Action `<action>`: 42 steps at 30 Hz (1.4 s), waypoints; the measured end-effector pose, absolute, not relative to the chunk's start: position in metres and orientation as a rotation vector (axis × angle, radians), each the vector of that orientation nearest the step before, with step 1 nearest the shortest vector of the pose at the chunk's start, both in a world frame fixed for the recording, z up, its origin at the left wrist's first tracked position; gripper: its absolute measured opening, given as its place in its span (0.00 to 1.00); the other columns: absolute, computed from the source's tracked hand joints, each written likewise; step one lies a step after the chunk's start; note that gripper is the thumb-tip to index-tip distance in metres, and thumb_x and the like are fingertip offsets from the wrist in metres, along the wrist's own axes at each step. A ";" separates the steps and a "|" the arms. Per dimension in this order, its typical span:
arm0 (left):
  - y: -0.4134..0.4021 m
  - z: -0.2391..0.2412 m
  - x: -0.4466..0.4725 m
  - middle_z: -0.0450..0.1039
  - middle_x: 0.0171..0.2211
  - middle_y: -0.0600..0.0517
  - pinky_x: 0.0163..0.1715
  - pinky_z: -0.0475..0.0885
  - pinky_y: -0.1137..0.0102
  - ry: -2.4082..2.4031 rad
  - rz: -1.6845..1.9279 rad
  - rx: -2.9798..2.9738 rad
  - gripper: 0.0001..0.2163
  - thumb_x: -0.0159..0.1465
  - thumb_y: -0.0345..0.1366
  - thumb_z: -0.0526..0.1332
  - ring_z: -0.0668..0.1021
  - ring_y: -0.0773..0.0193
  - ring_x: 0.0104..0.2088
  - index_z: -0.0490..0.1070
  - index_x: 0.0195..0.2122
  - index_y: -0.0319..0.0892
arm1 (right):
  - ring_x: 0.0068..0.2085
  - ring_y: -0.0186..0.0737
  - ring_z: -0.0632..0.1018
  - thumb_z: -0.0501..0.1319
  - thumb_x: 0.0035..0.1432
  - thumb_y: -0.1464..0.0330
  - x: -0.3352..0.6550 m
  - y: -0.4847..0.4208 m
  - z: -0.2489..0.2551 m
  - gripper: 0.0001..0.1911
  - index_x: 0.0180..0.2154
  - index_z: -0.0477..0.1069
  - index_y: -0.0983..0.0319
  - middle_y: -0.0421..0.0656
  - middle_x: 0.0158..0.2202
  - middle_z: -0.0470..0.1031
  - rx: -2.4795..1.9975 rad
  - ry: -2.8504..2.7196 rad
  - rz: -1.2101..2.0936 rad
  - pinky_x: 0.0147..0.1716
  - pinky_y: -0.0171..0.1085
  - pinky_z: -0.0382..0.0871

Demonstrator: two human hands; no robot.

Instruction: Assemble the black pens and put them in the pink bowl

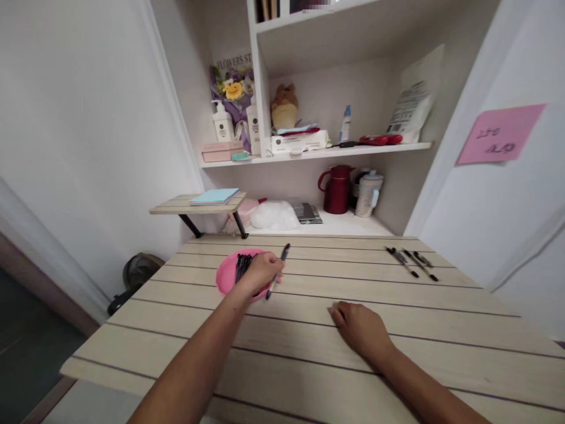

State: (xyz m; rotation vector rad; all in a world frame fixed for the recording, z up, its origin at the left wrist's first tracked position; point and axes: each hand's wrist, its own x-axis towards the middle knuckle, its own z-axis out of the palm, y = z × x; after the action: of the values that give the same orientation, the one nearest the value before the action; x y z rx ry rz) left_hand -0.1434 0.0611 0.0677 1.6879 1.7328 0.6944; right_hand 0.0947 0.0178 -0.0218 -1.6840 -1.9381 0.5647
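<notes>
My left hand (260, 272) reaches over a pink bowl (226, 275) and pinches a black pen (279, 267), which points up and to the right. More black pens (242, 264) lie inside the bowl. My right hand (359, 325) rests on the wooden table (441, 330) with its fingers curled under, holding nothing that I can see. Several black pens (410, 261) lie loose on the table at the far right.
A small raised shelf (176, 206) with a light blue notebook (215, 196) stands at the table's back left. Behind it are a red jug (338, 188), a white cup (368, 193) and wall shelves with bottles and boxes. A pink note (498, 134) sticks to the right wall.
</notes>
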 end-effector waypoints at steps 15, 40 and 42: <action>0.051 -0.035 0.004 0.59 0.11 0.61 0.12 0.48 0.77 1.145 1.042 1.247 0.08 0.52 0.36 0.59 0.58 0.76 0.09 0.60 0.21 0.42 | 0.18 0.30 0.61 0.57 0.46 0.49 0.087 0.068 -0.023 0.23 0.17 0.60 0.61 0.35 0.13 0.59 -1.265 -0.859 0.957 0.19 0.33 0.54; 0.023 -0.013 0.002 0.65 0.19 0.58 0.10 0.52 0.77 0.745 0.810 0.972 0.15 0.54 0.41 0.57 0.60 0.76 0.10 0.64 0.40 0.39 | 0.16 0.27 0.61 0.57 0.49 0.50 0.133 0.076 -0.011 0.21 0.24 0.67 0.62 0.37 0.17 0.65 -0.857 -0.476 1.127 0.14 0.30 0.52; 0.023 -0.012 0.002 0.65 0.19 0.58 0.11 0.52 0.77 0.732 0.832 0.957 0.14 0.54 0.41 0.57 0.60 0.76 0.11 0.64 0.39 0.39 | 0.14 0.25 0.57 0.56 0.49 0.49 0.133 0.077 -0.015 0.22 0.25 0.68 0.63 0.35 0.16 0.63 -0.904 -0.501 1.119 0.12 0.30 0.46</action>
State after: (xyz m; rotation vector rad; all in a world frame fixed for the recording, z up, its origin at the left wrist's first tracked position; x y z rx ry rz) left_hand 0.0024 0.0232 -0.0124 0.9575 0.7323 0.8315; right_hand 0.1332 0.0771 -0.0149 -0.9037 -0.5012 1.1186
